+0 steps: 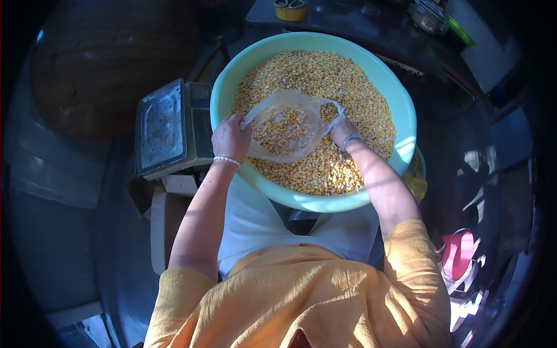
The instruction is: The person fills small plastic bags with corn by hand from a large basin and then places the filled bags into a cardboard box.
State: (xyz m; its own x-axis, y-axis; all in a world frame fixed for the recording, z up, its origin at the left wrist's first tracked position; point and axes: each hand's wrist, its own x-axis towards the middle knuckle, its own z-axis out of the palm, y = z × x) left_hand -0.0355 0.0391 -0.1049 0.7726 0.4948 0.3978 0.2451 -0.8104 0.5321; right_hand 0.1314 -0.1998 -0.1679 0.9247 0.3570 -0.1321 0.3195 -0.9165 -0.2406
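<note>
A big pale green plastic basin (394,93) stands before me, holding a broad heap of dried corn kernels (300,69). Over the heap a clear plastic bag (283,98) is spread with its mouth wide, and kernels show within its ring; whether they lie inside it or show through the film I cannot tell. My left hand (232,137) is closed on the bag's left edge, at the basin's left rim. On the other side my right hand (343,129) grips the bag's right edge, low against the corn, its fingertips partly hidden.
Left of the basin stands a weighing scale (161,126) with a metal pan, above cardboard boxes (167,226). A round wooden table (109,65) is at the far left. Behind the basin, a dark table (348,21) bears a yellow container (290,12). A pink object (458,255) sits at the right.
</note>
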